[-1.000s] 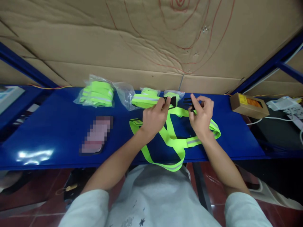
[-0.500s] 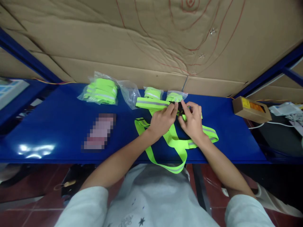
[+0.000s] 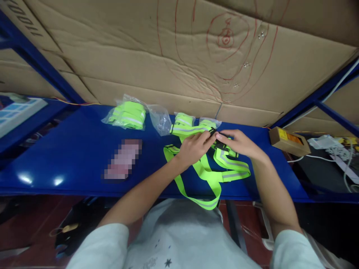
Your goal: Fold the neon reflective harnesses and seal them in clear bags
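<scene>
Evidently, the buckle (image 3: 222, 145) is pinched by the left hand (image 3: 195, 147) and right hand (image 3: 240, 142); the strap (image 3: 207, 175), spread beneath both, seems light and limp, so is best gripped at the stiff-looking buckle.

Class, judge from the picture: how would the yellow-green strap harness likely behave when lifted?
The strap harness would probably flop: its front loop sags past the edge of the blue table. It is likely light, being thin, flat bands. The black buckle, seemingly rigid, would likely keep its shape while the bands hang.
</scene>
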`<state>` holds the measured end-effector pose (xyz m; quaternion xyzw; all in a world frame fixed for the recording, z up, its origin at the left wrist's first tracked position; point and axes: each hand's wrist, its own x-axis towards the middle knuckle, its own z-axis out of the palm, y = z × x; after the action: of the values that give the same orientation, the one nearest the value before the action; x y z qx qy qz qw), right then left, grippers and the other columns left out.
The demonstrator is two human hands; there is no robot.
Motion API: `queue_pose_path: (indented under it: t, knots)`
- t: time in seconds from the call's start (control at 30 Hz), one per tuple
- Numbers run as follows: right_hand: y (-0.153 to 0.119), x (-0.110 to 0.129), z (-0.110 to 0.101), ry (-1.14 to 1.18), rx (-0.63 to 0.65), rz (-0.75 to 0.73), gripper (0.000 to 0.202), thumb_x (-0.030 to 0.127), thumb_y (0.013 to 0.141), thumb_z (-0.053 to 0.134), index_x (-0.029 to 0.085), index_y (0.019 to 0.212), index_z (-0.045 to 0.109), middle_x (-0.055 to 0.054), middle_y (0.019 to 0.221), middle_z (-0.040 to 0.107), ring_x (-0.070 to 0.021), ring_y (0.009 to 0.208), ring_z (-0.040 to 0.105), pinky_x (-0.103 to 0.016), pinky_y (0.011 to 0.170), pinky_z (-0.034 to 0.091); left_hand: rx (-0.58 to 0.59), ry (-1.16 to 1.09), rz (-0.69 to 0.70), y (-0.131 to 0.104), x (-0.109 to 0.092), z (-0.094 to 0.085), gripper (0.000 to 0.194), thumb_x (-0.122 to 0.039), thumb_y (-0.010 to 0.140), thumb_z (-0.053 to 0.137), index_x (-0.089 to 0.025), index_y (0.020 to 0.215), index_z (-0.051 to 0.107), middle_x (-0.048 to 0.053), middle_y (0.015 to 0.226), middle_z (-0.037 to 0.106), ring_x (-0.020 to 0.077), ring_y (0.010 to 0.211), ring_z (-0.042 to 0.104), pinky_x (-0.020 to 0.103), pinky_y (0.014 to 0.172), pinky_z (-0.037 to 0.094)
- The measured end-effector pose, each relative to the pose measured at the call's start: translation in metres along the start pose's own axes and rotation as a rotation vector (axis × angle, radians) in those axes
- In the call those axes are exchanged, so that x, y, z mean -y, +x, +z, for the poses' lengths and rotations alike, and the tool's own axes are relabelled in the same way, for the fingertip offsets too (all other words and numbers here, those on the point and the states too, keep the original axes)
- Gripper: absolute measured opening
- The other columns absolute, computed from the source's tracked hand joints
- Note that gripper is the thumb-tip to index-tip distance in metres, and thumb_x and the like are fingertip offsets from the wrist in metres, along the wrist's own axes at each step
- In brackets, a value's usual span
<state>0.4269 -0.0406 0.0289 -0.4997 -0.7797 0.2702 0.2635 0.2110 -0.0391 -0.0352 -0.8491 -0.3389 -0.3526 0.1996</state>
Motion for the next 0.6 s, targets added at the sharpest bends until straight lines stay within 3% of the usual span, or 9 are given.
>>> queue_pose_path:
  t: [0.07,0.1,0.2,0.3,0.37,0.47,0.6]
  knots:
    - [0.009,0.015,-0.016,0.148,0.180,0.100,0.058,0.075,0.085,0.063,0.019,0.089,0.077,-0.002,0.084,0.072,-0.0205,0.080,0.063,-0.031,0.072,0.048,-0.019,-0.070,-0.090,0.004,0.000,-0.010,0.044,-0.015,0.104,0.043,-0.029,0.141,0.061,0.005,0.100,0.066,0.0135,0.080,0.066,0.024,0.066,0.048]
    - [0.013,0.022,-0.024,0.204,0.204,0.130,0.058,0.075,0.083,0.067,0.019,0.089,0.077,-0.002,0.083,0.072,-0.0195,0.079,0.063,-0.030,0.071,0.048,-0.029,-0.115,-0.156,0.006,0.001,-0.017,0.042,-0.021,0.104,0.046,-0.030,0.143,0.059,0.006,0.107,0.065,0.0130,0.080,0.065,0.024,0.066,0.049]
    - [0.023,0.048,-0.048,0.301,0.195,0.150,0.050,0.070,0.080,0.075,0.023,0.093,0.080,-0.002,0.091,0.076,-0.0194,0.083,0.066,-0.031,0.077,0.052,-0.107,-0.298,-0.298,0.014,0.009,-0.049,0.058,-0.051,0.099,0.058,-0.027,0.151,0.049,0.012,0.131,0.056,0.0156,0.091,0.065,0.026,0.073,0.054]
    - [0.029,0.076,-0.075,0.366,0.159,0.112,0.046,0.066,0.084,0.073,0.022,0.097,0.081,-0.004,0.094,0.078,-0.0192,0.086,0.069,-0.033,0.080,0.055,-0.226,-0.418,-0.278,0.022,0.026,-0.081,0.079,-0.068,0.096,0.054,-0.025,0.159,0.033,0.018,0.145,0.048,0.0236,0.109,0.063,0.033,0.085,0.056]
    - [0.034,0.098,-0.092,0.376,0.082,0.053,0.046,0.061,0.090,0.070,0.016,0.095,0.079,-0.005,0.090,0.077,-0.0149,0.080,0.067,-0.028,0.073,0.054,-0.240,-0.447,-0.257,0.032,0.041,-0.096,0.080,-0.066,0.100,0.043,-0.027,0.164,0.016,0.019,0.151,0.045,0.0263,0.123,0.060,0.035,0.093,0.055]
    - [0.041,0.135,-0.107,0.431,0.051,-0.030,0.039,0.046,0.101,0.062,0.009,0.093,0.074,0.001,0.079,0.073,-0.0058,0.066,0.060,-0.021,0.064,0.049,-0.149,-0.582,-0.240,0.056,0.061,-0.105,0.073,-0.057,0.107,0.029,-0.031,0.165,-0.005,0.017,0.155,0.046,0.0238,0.139,0.055,0.035,0.101,0.054]
    - [0.049,0.184,-0.109,0.538,0.115,-0.151,0.039,0.031,0.111,0.041,0.012,0.086,0.064,0.009,0.066,0.064,0.0008,0.055,0.053,-0.015,0.064,0.047,-0.003,-0.801,-0.150,0.090,0.064,-0.108,0.065,-0.047,0.110,0.030,-0.032,0.166,0.001,0.014,0.153,0.053,0.0235,0.138,0.059,0.039,0.099,0.057]
